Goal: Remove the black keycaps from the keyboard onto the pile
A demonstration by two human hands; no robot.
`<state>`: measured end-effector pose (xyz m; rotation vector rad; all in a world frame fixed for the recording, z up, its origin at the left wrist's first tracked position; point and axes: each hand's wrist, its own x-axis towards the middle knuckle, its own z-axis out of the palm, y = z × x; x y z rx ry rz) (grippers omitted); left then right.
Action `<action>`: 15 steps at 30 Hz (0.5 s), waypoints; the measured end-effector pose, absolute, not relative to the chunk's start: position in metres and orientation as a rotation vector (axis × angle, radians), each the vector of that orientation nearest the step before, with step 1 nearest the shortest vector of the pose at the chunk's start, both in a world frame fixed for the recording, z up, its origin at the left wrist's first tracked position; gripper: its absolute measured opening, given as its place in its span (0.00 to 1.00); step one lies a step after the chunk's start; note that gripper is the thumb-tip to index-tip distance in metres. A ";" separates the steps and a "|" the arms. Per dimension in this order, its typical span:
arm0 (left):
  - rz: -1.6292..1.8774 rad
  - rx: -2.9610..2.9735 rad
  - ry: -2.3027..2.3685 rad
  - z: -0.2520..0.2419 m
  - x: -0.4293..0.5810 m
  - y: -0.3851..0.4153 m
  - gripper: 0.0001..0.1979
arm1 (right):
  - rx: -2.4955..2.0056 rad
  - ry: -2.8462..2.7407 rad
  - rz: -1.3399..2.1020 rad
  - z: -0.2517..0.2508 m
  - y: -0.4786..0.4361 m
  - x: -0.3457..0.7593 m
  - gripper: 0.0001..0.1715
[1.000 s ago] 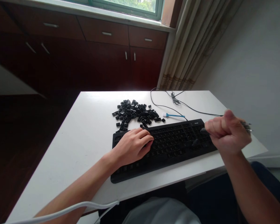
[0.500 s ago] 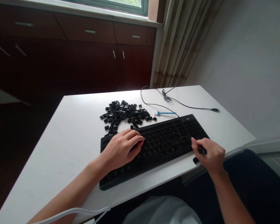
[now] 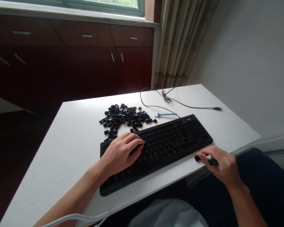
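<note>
The black keyboard [image 3: 156, 157] lies slanted on the white table, with many of its keycaps off. My left hand [image 3: 123, 151] rests on its left half, fingertips curled together onto the key sockets; whatever they pinch, if anything, is hidden. Beyond the keyboard sits a loose heap of black keycaps [image 3: 123, 115]. My right hand [image 3: 222, 164] is at the table's front edge, right of the keyboard, with small black keycaps [image 3: 213, 162] showing inside its curled fingers. Its thumb and index tip are beside a single black keycap [image 3: 197, 158] on the table.
A blue-handled brush [image 3: 165, 114] with white bristles lies behind the keyboard. The keyboard's black cable [image 3: 167, 97] loops across the back of the table [image 3: 52, 151] to a plug at the right. A dark blue seat [image 3: 257, 176] adjoins the front right edge.
My right hand has moved off the keyboard's right part, toward the table edge and the lone keycap. My left hand has stayed on the keyboard. The view has shifted slightly.
</note>
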<state>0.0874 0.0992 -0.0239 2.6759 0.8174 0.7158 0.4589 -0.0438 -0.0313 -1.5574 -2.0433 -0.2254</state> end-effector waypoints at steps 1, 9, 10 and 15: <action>0.710 2.678 0.816 -0.023 0.087 0.099 0.09 | -1.545 -2.098 -0.172 -0.032 -0.049 0.462 0.07; 0.710 2.691 0.820 -0.020 0.088 0.098 0.09 | -1.575 -2.140 -0.043 -0.035 -0.064 0.478 0.16; 0.709 2.689 0.820 -0.020 0.088 0.098 0.09 | -1.569 -2.144 -0.026 -0.035 -0.063 0.479 0.16; 0.705 2.678 0.817 -0.021 0.088 0.098 0.09 | -1.565 -2.095 -0.093 -0.030 -0.056 0.470 0.18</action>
